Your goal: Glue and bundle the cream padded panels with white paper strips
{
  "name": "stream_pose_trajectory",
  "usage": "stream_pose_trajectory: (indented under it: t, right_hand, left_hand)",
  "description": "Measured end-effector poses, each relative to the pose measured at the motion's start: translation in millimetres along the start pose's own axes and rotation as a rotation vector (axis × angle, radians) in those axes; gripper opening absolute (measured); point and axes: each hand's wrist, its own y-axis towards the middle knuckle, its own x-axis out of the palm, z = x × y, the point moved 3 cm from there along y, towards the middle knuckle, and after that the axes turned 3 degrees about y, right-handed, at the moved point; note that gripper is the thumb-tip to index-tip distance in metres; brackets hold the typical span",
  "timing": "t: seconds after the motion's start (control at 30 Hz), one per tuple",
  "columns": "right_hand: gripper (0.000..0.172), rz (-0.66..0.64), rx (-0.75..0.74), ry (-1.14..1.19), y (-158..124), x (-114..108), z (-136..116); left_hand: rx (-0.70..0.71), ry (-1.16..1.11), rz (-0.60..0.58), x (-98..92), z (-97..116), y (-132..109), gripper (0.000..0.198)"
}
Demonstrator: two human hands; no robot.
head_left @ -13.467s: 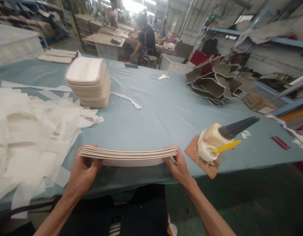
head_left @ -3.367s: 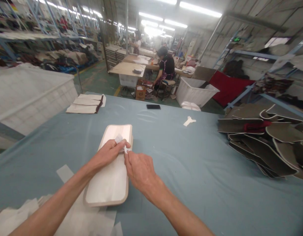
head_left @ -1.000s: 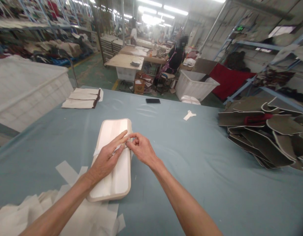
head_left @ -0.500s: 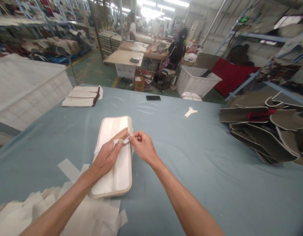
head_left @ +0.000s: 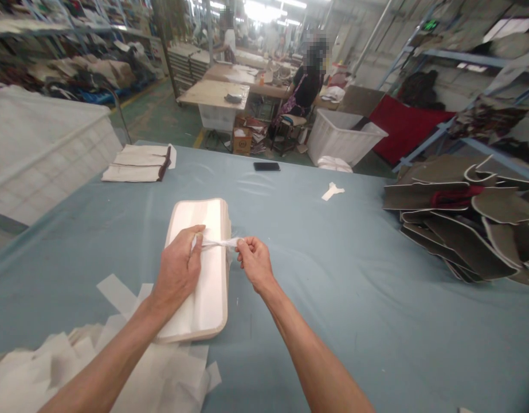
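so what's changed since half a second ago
The hands have drawn apart: the left hand has moved left over the stack, the right hand slightly right, beyond its edge. More of the white strip now shows, stretched between them. Both hands still grip it; nothing was let go. The stack, phone and scrap stayed put.
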Motion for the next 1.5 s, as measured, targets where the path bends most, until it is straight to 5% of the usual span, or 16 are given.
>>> stream_pose_trajectory:
  t: [0.17,0.27,0.5,0.67,0.83,1.0,1.17,1.5]
  right_hand:
    - [0.044,0.069,0.036,0.154,-6,1,18]
    - [0.047,0.035,0.03,0.292,-10,8,19]
    - [0.035,0.106,-0.28,0.024,-10,11,-8]
    - [0.04,-0.088,-0.158,0.155,-4,23,-19]
    - [0.036,-0.142,-0.075,0.175,4,27,-20]
    - [0.039,-0.193,0.013,0.213,10,25,-5]
    - [0.037,-0.198,-0.027,0.177,15,23,3]
    - [0.031,-0.179,-0.139,0.074,21,17,7]
  left_hand:
    - [0.048,0.067,0.075,-1.8,-1,2,0.047]
    - [-0.049,-0.022,0.036,-5.3,-4,2,0.043]
    - [-0.163,-0.09,0.015,-5.7,-9,0,0.045]
    - [-0.177,-0.107,0.018,-2.9,-9,0,0.042]
    - [-0.189,-0.155,0.011,-5.3,-11,-1,0.042]
    - [-0.222,-0.334,-0.124,-5.7,-10,2,0.048]
    - [-0.276,-0.453,-0.219,-5.6,-6,5,0.055]
    - [-0.229,-0.43,-0.162,-4.4,-11,4,0.049]
